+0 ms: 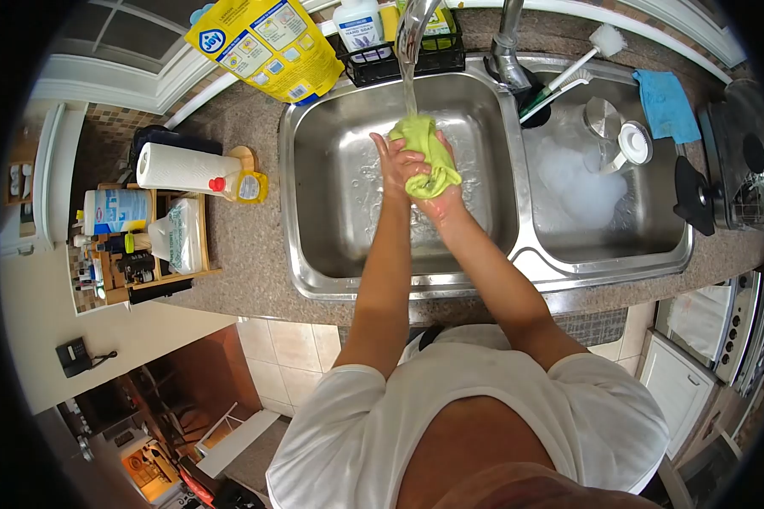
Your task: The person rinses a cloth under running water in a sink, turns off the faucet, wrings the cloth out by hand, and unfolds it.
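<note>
A bunched yellow-green cloth (427,153) is between my two hands, over the left sink basin (331,229). Water from the faucet (410,42) runs down onto the cloth's top. My left hand (396,165) presses against the cloth from the left side, fingers curled over it and thumb raised. From the right and below, my right hand (443,199) supports the cloth, its fingers mostly hidden behind it. Wet streaks and bubbles show on the basin floor beneath.
The right basin (654,246) holds suds (590,191) and a clear container with a white lid (634,146). Behind are a yellow pouch (272,51), a soap caddy (407,64) and a brush (581,64). Paper towels (182,170) lie left; a blue cloth (666,106) hangs right.
</note>
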`<state>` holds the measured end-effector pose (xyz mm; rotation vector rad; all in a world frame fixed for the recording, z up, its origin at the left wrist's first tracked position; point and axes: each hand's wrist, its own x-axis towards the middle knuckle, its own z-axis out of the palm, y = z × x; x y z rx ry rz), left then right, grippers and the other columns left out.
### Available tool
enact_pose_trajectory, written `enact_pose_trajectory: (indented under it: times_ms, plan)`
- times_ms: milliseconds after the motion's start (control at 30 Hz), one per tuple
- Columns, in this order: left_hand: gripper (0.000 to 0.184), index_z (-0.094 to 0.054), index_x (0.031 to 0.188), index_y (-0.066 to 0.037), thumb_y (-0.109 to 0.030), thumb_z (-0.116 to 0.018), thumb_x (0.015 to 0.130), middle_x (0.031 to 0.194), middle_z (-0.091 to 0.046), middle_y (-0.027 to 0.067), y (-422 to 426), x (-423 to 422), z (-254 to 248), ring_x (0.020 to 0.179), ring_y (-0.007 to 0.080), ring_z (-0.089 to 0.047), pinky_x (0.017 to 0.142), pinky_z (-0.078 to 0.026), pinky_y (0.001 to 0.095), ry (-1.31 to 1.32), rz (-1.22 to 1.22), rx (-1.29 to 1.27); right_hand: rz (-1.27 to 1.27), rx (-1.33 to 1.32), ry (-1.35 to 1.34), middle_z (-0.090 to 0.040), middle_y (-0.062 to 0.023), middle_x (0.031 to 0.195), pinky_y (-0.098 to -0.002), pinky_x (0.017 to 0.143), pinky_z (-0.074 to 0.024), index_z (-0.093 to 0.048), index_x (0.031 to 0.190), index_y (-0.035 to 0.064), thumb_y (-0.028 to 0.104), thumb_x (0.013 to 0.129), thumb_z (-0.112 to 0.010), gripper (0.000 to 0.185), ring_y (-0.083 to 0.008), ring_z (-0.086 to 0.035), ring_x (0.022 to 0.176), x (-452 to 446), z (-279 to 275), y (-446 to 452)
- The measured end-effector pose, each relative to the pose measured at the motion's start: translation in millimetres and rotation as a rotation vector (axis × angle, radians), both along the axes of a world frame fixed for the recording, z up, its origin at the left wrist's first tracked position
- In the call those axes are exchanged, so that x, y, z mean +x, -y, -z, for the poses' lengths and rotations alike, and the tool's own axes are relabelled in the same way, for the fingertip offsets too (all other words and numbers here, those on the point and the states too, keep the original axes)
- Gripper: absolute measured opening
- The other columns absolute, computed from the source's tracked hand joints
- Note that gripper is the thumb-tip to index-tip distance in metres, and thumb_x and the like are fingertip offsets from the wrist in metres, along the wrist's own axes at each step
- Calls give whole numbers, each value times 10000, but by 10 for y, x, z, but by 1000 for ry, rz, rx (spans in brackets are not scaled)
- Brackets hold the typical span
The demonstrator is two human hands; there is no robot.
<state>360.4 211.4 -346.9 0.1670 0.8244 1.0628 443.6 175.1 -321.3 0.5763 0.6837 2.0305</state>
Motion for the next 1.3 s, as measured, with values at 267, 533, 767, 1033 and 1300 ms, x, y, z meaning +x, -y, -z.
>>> enact_pose_trajectory:
  times_ms: [267,533,767,1033,1300]
  plan:
    - [425,-508,1114,-108,-457,-529,872,985,-529,103,-223,79,-117,971,218,-512,870,-461,304,518,87,444,-28,196,44,-430,-120,952,-232,490,-408,-304,1298,-9,244,818,-633,634,-172,-454,706,-8,-185,86]
    - [188,-506,959,-86,-170,-620,834,818,-542,74,-626,20,-415,738,190,-568,700,-510,336,-48,313,418,20,211,1408,-609,-81,802,-289,569,-496,-545,1046,34,154,758,-705,350,-180,-615,720,186,7,-111]
    - [281,-525,964,-30,-88,-649,718,762,-603,138,-865,35,-115,716,263,-607,669,-491,374,-1134,348,805,198,433,2397,-641,-166,874,-401,721,-485,-556,1022,0,193,723,-683,378,-309,-635,819,64,253,-364]
    - [346,-528,978,-42,-215,-673,716,855,-604,149,-709,156,-40,787,269,-592,711,-462,349,-1611,145,779,269,288,2634,-630,-201,888,-421,730,-487,-535,1001,4,176,722,-689,362,-357,-622,848,-104,390,-286]
    - [768,-358,1344,-52,-620,-474,840,1108,-570,164,-860,-137,-247,969,254,-580,870,-473,383,-357,347,430,-26,228,734,-529,-68,876,-248,532,-438,-481,1094,23,164,822,-602,329,-153,-516,730,195,10,-238]
